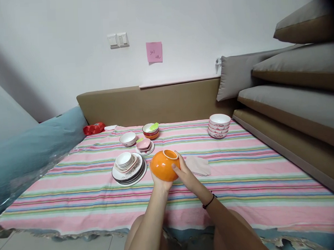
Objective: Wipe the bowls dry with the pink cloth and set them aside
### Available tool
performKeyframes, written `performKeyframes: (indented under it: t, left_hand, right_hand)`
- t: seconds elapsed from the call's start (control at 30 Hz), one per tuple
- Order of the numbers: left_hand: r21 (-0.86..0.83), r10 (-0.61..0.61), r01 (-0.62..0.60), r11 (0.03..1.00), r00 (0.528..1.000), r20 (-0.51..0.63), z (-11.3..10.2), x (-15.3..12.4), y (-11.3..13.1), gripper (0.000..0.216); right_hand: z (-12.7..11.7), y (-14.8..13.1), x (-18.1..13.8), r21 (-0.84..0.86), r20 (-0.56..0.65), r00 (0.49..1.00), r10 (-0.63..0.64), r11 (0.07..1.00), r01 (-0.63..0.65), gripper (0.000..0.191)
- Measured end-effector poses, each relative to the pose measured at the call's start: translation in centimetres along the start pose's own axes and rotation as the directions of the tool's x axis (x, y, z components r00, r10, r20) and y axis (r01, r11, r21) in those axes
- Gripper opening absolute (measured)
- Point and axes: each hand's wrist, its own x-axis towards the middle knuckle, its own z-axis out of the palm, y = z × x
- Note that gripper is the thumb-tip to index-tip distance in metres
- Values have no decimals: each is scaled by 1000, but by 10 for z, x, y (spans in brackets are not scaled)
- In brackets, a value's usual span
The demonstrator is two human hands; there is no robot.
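Note:
An orange bowl (163,165) is held bottom-up above the striped cloth (241,180), its foot ring facing up. My left hand (160,183) cups it from below, mostly hidden behind the bowl. My right hand (182,172) grips its right side, thumb pressed on the orange wall. A folded beige rag (198,165) lies on the cloth just right of my right hand. Left of the bowl stands a stack of plates (129,170) with small white dishes on top.
Further back sit a white bowl (128,138), a pink heart-shaped dish on a plate (144,145), stacked bowls with a green spoon (151,131), and a stack of white patterned bowls (219,125). Cushions (293,97) rise on the right; a blue bundle (32,149) lies left.

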Motion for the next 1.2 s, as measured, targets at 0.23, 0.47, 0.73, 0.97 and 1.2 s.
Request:
performKeyframes:
  t: [0.23,0.47,0.73,0.97,1.2]
  left_hand:
    - [3,73,-74,997,989,129,-5,8,13,49]
    - [20,68,-72,997,982,177,-19,15,28,50]
    - [-20,119,-118,993,980,162,-19,26,26,50]
    - [-41,127,-122,992,975,183,-15,33,14,51]
    - [-80,102,-91,993,984,145,-13,41,14,53]
  right_hand:
    - [-58,23,34,-402,-204,965,163,885,-234,73]
    - [-106,71,25,-663,-205,932,298,658,-357,92]
    - [-87,73,17,-695,-194,960,203,662,-281,69]
    - [-85,66,33,-375,-352,918,184,870,-319,26]
    - [-103,29,43,272,-487,824,292,946,-174,37]
